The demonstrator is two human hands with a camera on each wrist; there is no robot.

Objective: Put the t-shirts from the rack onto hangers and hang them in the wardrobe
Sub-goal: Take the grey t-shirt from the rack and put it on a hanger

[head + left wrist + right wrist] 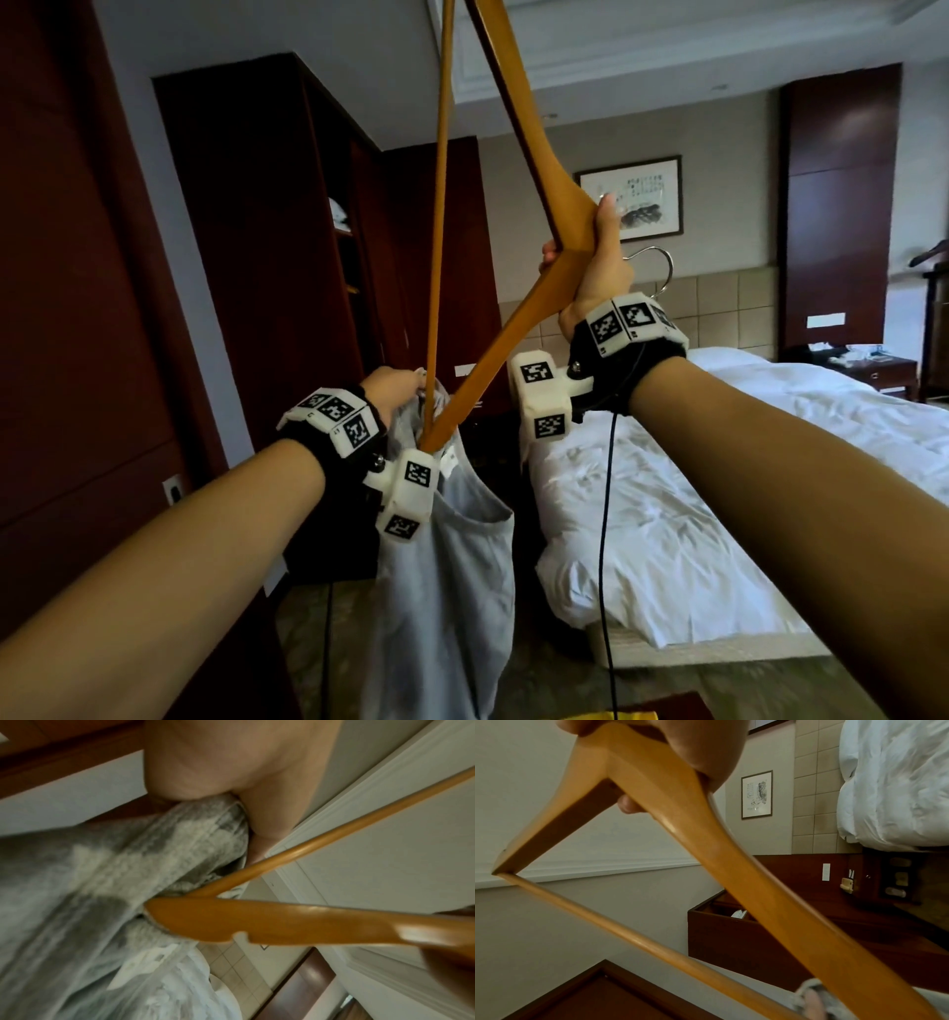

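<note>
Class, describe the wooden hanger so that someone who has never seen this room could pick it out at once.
Start at the white bed on the right, then look left to the two raised arms in front of the dark wardrobe. The right hand grips the wooden hanger at its bend, its lower tip poked into the grey t-shirt that the left hand holds. It is the only honey-coloured triangular frame.

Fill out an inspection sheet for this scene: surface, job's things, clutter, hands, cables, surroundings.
Surface: white bed, rumpled.
Job's things: wooden hanger, one end pushed into the grey t-shirt at its neck; wardrobe stands open.
Clutter: small items on the nightstand, too small to tell.
Hands: left hand grips the t-shirt's neck; right hand grips the hanger's middle.
Cables: black cable hangs from the right wrist.
Surroundings: framed picture on the wall.
</note>
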